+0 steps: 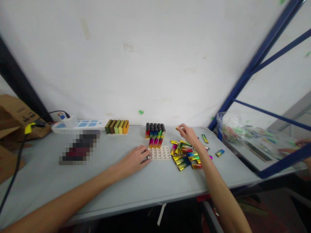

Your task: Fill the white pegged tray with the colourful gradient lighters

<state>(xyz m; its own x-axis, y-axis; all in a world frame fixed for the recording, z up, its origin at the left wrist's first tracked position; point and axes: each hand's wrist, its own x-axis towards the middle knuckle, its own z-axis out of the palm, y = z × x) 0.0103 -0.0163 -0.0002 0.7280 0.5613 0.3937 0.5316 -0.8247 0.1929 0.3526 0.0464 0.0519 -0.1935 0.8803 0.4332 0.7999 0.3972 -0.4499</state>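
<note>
A white tray with rows of round holes [164, 153] lies on the table. My left hand [140, 153] is at the tray's left edge, its fingers curled against it. Three pink-and-gold lighters [155, 142] stand upright at the tray's back edge. Behind them a block of black-topped lighters [155, 130] stands in rows. My right hand [186, 132] is raised behind a loose heap of shiny metallic lighters [181, 158], thumb and finger pinched. A small gold end, probably of a lighter [176, 128], shows at those fingertips; the rest is hidden.
Green, yellow and orange lighters [117, 127] stand in another tray at the back left. Left of it are a power strip [89, 124] and a blurred-out object [80, 149]. Two stray lighters, one blue [220, 153], lie right. A blue metal frame [239, 87] borders the table's right side.
</note>
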